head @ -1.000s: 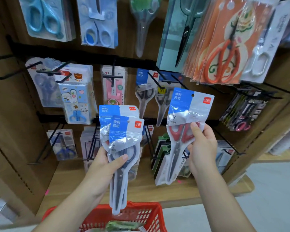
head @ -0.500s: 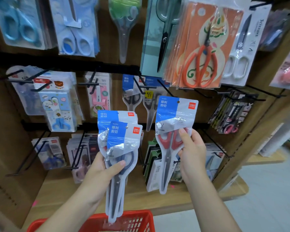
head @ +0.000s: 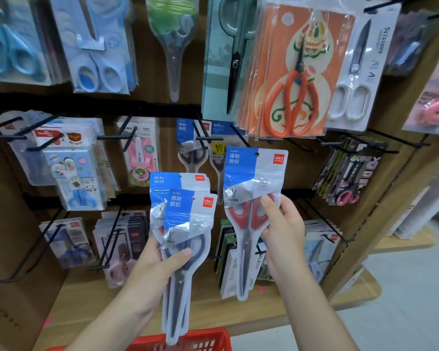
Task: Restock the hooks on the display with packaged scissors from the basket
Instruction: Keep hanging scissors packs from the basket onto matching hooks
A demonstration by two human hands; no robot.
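Left hand (head: 157, 269) is clamped on a fanned stack of blue-and-white scissor packs (head: 185, 224), thumb across the front over the dark handles. It looks like two packs, but the overlap could hide more, and their tips overlap the rim of the red basket (head: 208, 338) at the bottom edge. Right hand (head: 284, 231) grips a single red-handled pack (head: 251, 188) by its right side at the handles, upright in front of the display, just right of and below the hook (head: 205, 138) carrying matching packs, hang hole not on any hook.
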